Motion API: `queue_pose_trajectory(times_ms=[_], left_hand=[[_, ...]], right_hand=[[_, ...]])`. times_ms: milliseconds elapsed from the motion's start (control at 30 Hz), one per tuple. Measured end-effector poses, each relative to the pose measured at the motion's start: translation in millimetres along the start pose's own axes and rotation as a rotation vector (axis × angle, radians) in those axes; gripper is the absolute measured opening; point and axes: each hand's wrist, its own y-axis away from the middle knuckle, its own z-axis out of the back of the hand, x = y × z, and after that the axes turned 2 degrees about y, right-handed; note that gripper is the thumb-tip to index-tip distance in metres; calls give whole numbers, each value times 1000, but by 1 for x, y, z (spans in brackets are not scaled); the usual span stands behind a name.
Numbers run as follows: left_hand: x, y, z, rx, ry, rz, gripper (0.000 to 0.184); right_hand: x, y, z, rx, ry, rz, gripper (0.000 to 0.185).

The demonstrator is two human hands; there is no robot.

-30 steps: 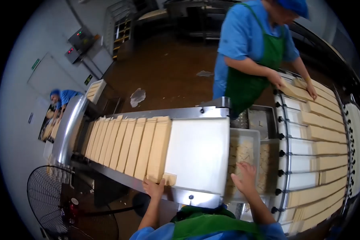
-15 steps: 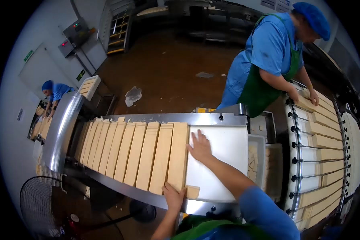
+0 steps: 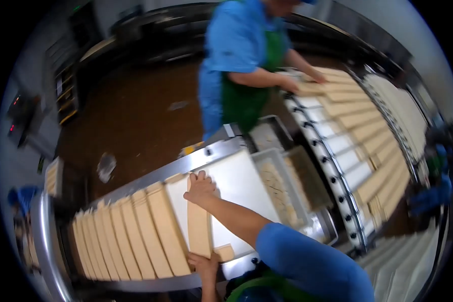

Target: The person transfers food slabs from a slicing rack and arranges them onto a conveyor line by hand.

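Observation:
A long pale dough strip (image 3: 199,231) lies lengthwise across the white belt (image 3: 238,182), apart from the row. My right hand (image 3: 202,189) covers its far end, fingers curled over the edge. At the near end, my left hand (image 3: 204,267) grips the strip from the side. To the left, several similar dough strips (image 3: 145,232) lie side by side, with bare belt between them and the held one. A small dough offcut (image 3: 225,252) rests just right of my left hand. Another small piece (image 3: 174,178) sits by the far rail.
A co-worker in blue (image 3: 239,45) handles strips on a second conveyor (image 3: 345,156) fitted with rods and black knobs. A grey bin of dough scraps (image 3: 259,160) stands between the conveyors. A metal housing (image 3: 46,246) spans the left end. Another person (image 3: 430,194) is at far right.
The end strip has come away from the row to the right, with my right hand now on its far end instead of the belt. The view has swung right.

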Motion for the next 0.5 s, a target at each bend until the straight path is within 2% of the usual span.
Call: queue_pose_trajectory(times_ms=[67, 133, 200, 267, 333, 367, 400, 500], left_hand=[[-11, -5, -7, 1, -2, -131, 90], [-44, -4, -2, 119, 207, -168, 88], [-67, -4, -15, 154, 194, -179, 86], [-88, -5, -27, 81, 205, -292, 78], [-113, -4, -41, 64, 197, -388, 77], [-125, 3, -48, 48, 190, -457, 78], [-143, 11, -52, 51, 185, -460, 78], [-215, 43, -61, 92, 362, -511, 77]], right_hand=[[-43, 9, 20, 21, -70, -137, 80], [-86, 12, 17, -159, -139, -226, 81], [-127, 26, 19, -271, -281, -260, 85], [-168, 26, 16, -482, -420, -299, 89], [-216, 47, 29, -472, -478, -357, 90], [-242, 59, 31, -591, -630, -371, 88], [-267, 73, 34, -707, -784, -382, 86], [-340, 143, 83, -850, -946, -483, 80]])
